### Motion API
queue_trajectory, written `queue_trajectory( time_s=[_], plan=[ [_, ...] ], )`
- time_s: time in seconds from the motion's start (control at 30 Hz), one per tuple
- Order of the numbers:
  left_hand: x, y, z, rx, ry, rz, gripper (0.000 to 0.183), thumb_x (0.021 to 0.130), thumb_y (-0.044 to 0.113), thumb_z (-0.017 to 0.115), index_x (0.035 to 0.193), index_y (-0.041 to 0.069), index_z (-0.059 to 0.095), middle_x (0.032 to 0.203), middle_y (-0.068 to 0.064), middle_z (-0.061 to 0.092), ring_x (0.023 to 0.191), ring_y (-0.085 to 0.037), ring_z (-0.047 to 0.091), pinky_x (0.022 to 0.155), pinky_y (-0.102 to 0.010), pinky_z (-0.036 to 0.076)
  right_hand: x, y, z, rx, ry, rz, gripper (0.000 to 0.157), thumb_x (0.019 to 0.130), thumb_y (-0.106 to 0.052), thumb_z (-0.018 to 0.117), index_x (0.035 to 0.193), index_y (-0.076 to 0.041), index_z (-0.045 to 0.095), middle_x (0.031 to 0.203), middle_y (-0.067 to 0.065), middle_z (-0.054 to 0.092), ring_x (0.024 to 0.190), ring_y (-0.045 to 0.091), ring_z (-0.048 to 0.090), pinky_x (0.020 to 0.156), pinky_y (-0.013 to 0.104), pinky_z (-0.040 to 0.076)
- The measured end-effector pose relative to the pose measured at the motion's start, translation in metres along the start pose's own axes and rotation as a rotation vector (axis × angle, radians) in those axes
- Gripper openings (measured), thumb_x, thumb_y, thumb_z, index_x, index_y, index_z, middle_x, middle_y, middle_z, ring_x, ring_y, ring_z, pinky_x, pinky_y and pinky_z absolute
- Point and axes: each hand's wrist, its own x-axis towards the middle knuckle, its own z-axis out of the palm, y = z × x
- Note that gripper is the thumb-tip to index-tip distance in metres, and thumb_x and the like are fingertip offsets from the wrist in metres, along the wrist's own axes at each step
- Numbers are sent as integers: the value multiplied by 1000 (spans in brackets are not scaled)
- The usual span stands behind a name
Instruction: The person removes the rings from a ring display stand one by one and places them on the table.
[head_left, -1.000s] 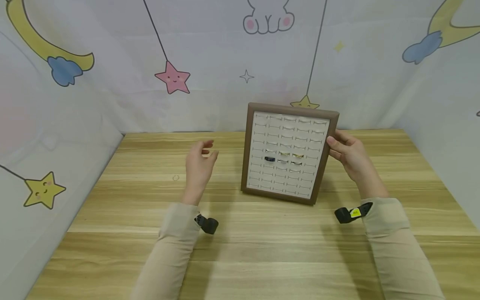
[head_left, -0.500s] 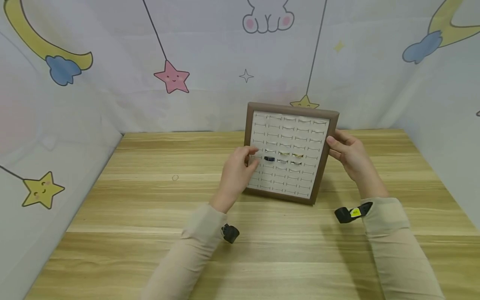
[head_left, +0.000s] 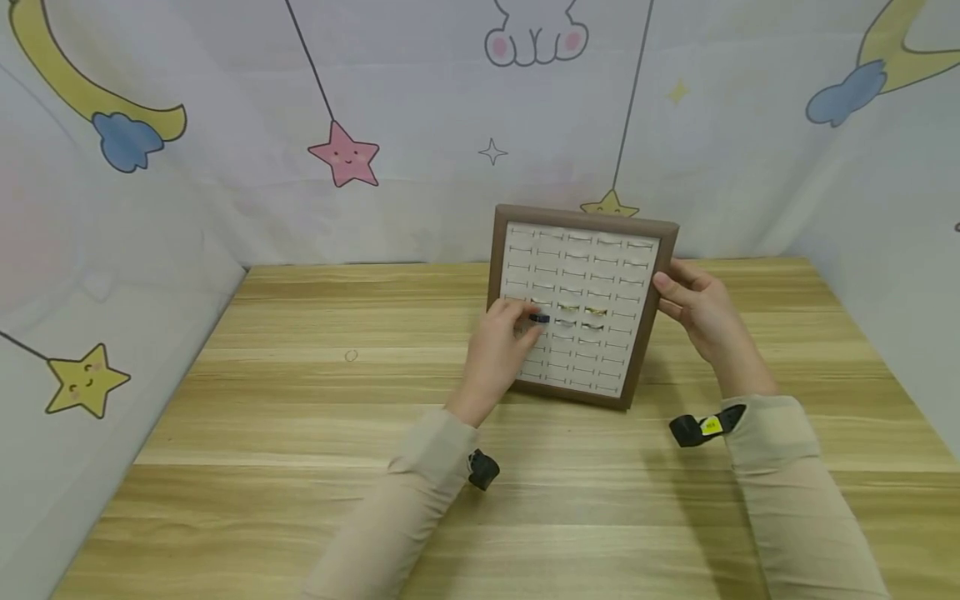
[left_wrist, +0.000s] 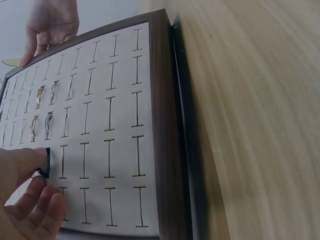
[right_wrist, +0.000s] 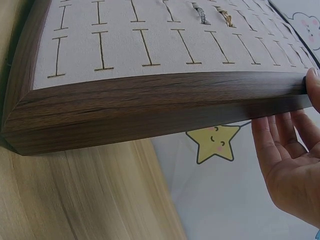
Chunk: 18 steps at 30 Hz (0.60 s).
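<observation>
A brown-framed ring display board [head_left: 577,398], padded in white with rows of slots, stands tilted on the table. My right hand [head_left: 701,312] grips its right edge, the thumb on the front of the frame and the fingers behind, as the right wrist view also shows. At the board's left part, my left hand [head_left: 498,346] pinches a dark ring [head_left: 540,318] with its fingertips. In the left wrist view the dark ring [left_wrist: 45,164] is partly covered by the fingers and sits at the white padding. Gold rings [head_left: 596,312] and silver rings [head_left: 592,327] sit in slots beside it.
The wood-grain table [head_left: 300,467] carries the board. A faint small circle [head_left: 351,355] shows on the table at left. A white cloth with printed stars and moons [head_left: 420,100] hangs behind and at both sides.
My left hand has moved right from over the table to the board, and its fingertips have come around the dark ring. The right hand and the board have stayed put.
</observation>
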Motion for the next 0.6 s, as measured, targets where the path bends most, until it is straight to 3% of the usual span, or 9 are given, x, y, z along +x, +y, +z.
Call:
queue_trajectory(
  time_s=[0.3, 0.6],
  plan=[
    [1, 4, 1, 82, -11, -14, 17, 91, 19, 65, 106, 9, 65, 107, -7, 58, 96, -18, 60, 80, -29, 53, 1, 1, -1, -4, -5, -4, 18, 89, -12, 65, 99, -27, 70, 96, -10, 66, 86, 1, 64, 79, 14, 54],
    [3, -1, 0, 121, -19, 43, 14, 91, 22, 63, 97, 10, 63, 100, -8, 56, 86, -20, 56, 75, -31, 51, 1, 0, -2, -28, -14, -2, 19, 90, -12, 64, 101, -26, 69, 98, -10, 65, 87, 1, 63, 79, 14, 53]
  ],
)
